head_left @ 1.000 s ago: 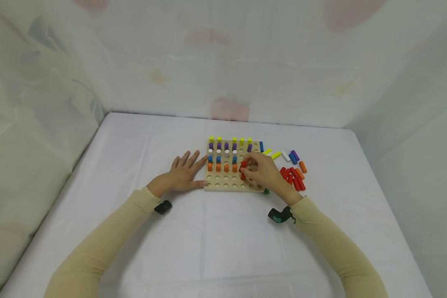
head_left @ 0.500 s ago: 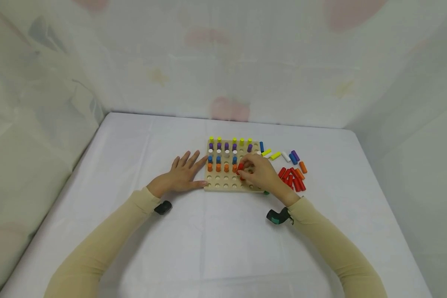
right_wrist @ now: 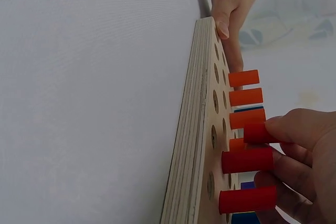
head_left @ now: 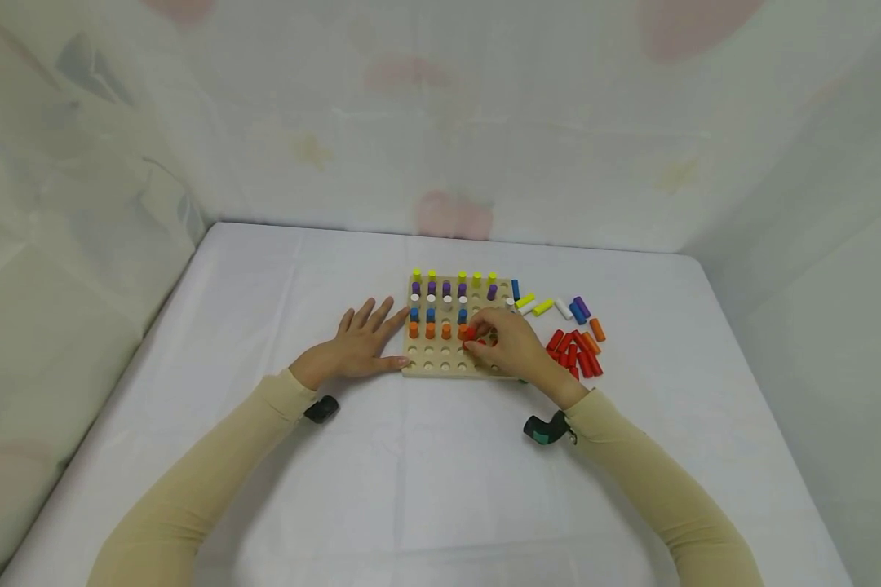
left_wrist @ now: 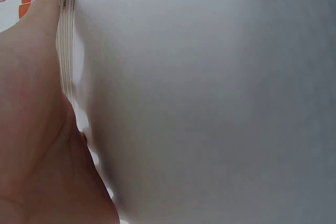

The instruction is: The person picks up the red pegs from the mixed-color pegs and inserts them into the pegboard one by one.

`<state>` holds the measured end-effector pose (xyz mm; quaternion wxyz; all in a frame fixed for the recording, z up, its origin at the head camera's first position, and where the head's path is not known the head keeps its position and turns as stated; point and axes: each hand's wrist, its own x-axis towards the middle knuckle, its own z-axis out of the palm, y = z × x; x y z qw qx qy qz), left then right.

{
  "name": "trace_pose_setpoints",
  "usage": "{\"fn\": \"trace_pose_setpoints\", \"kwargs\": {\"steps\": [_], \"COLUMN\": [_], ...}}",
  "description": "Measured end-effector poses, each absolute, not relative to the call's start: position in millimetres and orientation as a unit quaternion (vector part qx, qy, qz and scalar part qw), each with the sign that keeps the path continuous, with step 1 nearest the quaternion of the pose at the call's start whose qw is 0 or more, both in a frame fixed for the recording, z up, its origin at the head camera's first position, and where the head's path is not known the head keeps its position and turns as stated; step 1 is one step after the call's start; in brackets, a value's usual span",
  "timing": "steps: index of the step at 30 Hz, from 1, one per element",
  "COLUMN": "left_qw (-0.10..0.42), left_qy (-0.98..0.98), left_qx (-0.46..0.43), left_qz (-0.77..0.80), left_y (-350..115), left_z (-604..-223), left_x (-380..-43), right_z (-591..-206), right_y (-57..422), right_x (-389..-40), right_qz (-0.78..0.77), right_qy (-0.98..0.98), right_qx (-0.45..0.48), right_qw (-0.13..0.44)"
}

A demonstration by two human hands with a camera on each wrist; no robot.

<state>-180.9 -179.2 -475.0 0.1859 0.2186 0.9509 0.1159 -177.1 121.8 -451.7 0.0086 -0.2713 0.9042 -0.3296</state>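
A wooden pegboard point(head_left: 448, 372) lies mid-table, with yellow, purple, white, blue and orange pegs point(head_left: 430, 330) standing in rows. My left hand point(head_left: 354, 346) lies spread at the board's left side, its thumb touching the front corner. Over the front right part of the board, my right hand point(head_left: 512, 341) pinches a red peg point(right_wrist: 255, 132) between thumb and fingers. In the right wrist view that peg is close to the row of orange pegs; its lower end seems clear of the board's face. Two other red pegs point(right_wrist: 248, 160) stand in holes beside it, partly behind my fingers in the head view.
Loose red pegs point(head_left: 586, 363) lie in a pile right of the board, with orange pegs point(head_left: 596, 329) among and beside them. Yellow, white, blue and purple pegs point(head_left: 582, 306) lie farther back. A blue peg point(head_left: 515, 289) is against the board's right edge.
My right hand has shifted a little left and nearer the front of the board, carrying the red peg. The left hand has stayed in place.
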Motion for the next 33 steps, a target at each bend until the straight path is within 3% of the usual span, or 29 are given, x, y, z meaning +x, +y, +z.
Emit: {"fn": "trace_pose_setpoints", "kwargs": {"steps": [33], "left_qw": [0.187], "left_qy": [0.95], "left_qx": [0.226], "left_qz": [0.11], "left_y": [-178.5], "left_z": [-473.6], "left_x": [-180.2], "right_z": [-458.3], "right_y": [118.5], "right_x": [-173.7], "right_qz": [-0.312], "right_qy": [0.91], "right_qx": [-0.273], "right_qw": [0.014]}}
